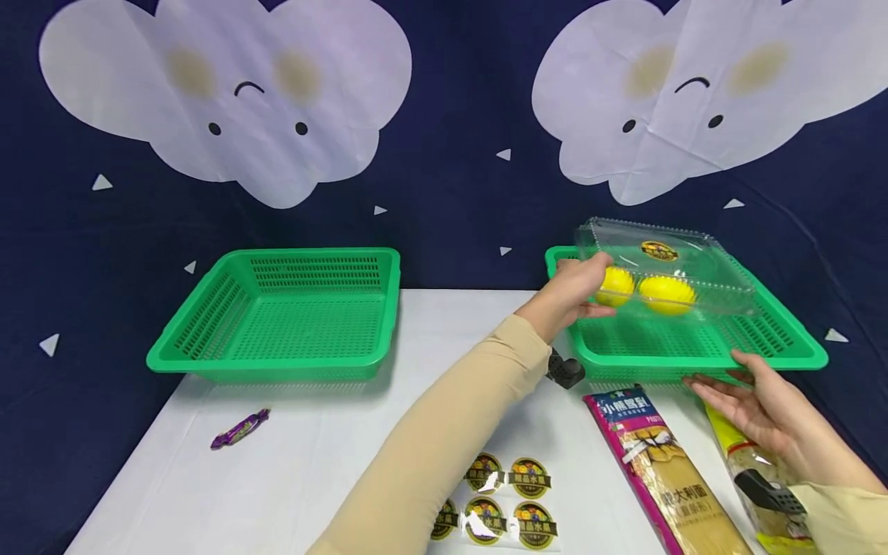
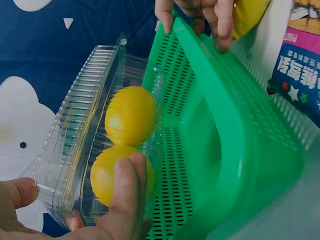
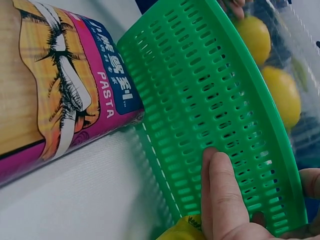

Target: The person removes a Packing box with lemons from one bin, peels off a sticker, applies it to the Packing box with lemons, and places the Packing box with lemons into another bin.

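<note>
My left hand (image 1: 572,289) grips the left end of a clear plastic clamshell box (image 1: 708,266), thumb on one side and fingers on the other. Two lemons (image 2: 131,116) show through its wall, and a round black-and-gold sticker (image 1: 659,250) is on the lid. The box is held tilted above the right green basket (image 1: 645,361). At that basket's front rim, my right hand (image 1: 770,408) holds on, with the thumb over the edge and fingers (image 3: 227,195) against the outer slotted wall.
A second green basket (image 1: 270,362) stands at the left. A purple wrapped candy (image 1: 240,429) lies before it. Near the front are a sheet of round stickers (image 1: 530,478), a pasta packet (image 1: 666,470) and a yellow-ended clear packet (image 1: 724,428), partly under my right arm.
</note>
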### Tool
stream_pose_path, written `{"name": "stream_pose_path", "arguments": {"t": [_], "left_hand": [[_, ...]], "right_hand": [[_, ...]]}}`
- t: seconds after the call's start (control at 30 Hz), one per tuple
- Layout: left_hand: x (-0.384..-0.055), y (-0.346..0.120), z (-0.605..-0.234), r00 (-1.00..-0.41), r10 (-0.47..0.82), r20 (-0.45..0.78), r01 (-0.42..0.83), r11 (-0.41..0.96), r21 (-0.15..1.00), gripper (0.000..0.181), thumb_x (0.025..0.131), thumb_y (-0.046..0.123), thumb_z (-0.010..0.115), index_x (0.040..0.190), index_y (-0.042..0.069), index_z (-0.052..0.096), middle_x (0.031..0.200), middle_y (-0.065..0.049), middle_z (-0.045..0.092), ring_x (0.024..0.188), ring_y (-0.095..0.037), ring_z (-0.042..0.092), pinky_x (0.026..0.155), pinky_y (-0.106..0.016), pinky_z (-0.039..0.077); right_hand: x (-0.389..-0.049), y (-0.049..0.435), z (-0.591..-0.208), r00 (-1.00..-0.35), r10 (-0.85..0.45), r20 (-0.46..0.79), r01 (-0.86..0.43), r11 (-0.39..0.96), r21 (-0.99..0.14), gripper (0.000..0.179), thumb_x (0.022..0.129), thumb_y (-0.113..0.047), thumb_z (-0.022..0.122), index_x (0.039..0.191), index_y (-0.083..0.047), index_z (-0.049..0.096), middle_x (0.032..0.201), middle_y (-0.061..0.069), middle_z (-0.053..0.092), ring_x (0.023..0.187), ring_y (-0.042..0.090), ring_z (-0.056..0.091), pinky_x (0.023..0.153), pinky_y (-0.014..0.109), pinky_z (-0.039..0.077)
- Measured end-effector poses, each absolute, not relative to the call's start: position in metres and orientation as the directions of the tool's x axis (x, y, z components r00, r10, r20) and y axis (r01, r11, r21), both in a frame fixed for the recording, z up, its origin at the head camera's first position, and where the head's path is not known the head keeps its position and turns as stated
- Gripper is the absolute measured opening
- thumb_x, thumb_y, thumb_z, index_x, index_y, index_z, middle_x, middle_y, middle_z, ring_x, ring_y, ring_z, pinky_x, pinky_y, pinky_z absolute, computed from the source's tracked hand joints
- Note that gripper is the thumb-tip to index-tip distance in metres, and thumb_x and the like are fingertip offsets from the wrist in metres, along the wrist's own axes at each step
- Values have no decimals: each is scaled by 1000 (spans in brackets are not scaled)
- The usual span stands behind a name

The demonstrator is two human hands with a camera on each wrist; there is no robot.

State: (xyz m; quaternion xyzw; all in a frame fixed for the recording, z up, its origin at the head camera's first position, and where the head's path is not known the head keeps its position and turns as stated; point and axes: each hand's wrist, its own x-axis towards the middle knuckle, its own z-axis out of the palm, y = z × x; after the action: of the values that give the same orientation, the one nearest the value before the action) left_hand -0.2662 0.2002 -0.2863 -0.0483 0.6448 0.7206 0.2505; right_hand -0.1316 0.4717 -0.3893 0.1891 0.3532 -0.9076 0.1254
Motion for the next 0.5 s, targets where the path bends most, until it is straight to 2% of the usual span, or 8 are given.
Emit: {"name": "stream_pose_path", "arguments": {"t": [0.03, 0.13, 0.27, 0.37, 0.5], "left_hand": [[-267, 203, -287, -872, 286, -398, -423, -29, 906, 76, 104, 27, 64, 165, 8, 24, 149, -15, 44, 101, -37, 70, 89, -42, 69], [-269, 212, -289, -874, 271, -403, -412, 26, 911, 72, 105, 30, 63, 164, 10, 28, 155, -11, 41, 102, -37, 71, 88, -43, 69], [-271, 222, -292, -874, 269, -406, -388, 117, 914, 64, 109, 35, 59, 163, 11, 36, 171, -2, 27, 116, -36, 69, 86, -42, 69], [-270, 228, -294, -869, 266, -416, -387, 157, 909, 61, 110, 36, 58, 162, 11, 39, 170, -1, 27, 118, -35, 69, 85, -41, 69], [-267, 233, -297, -857, 263, -442, -396, 212, 893, 70, 111, 39, 55, 169, 14, 25, 174, 1, 24, 105, -35, 76, 88, -41, 68]], "right_hand": [[-132, 471, -389, -898, -94, -430, 362, -713, -601, 20, 116, -37, 35, 134, -34, 25, 104, 28, 69, 96, 44, 78, 103, 45, 64], [-133, 471, -389, -898, -92, -430, 365, -701, -612, 23, 116, -37, 35, 135, -34, 23, 103, 27, 69, 95, 43, 78, 102, 44, 64], [-133, 472, -389, -895, -94, -435, 373, -693, -617, 26, 116, -38, 35, 138, -35, 20, 103, 27, 70, 95, 42, 78, 102, 43, 65], [-132, 473, -390, -896, -100, -433, 377, -687, -621, 25, 116, -37, 35, 136, -28, 24, 104, 28, 70, 96, 42, 78, 101, 43, 65], [-131, 475, -391, -901, -121, -417, 377, -694, -614, 24, 117, -37, 36, 130, -17, 36, 106, 29, 70, 99, 44, 78, 102, 44, 64]]}}
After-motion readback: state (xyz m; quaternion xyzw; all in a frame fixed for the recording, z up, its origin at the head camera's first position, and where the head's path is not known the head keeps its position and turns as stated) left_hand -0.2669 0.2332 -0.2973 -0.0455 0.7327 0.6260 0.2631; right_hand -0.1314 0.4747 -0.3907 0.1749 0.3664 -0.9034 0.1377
